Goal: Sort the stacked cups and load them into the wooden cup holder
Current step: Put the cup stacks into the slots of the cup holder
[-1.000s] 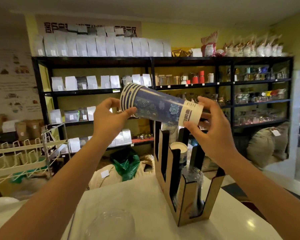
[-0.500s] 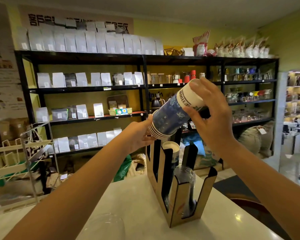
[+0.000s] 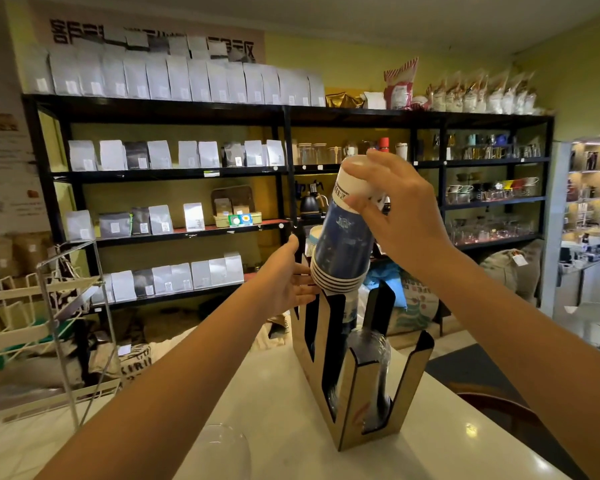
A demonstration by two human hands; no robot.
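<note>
gripping an upside-down blue cup stack [image 3: 342,251], right hand [image 3: 400,216] hovers over wooden holder [image 3: 347,386]; left hand [image 3: 284,282] spread.

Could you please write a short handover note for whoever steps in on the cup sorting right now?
Right hand grips the base end of the blue paper cup stack, held rims-down just above the wooden cup holder.
Left hand, fingers straight, steadies the stack's rims.
Done: clear plastic cups fill the front slot; other paper cups show behind.
Left: lower this stack into its slot.
</note>
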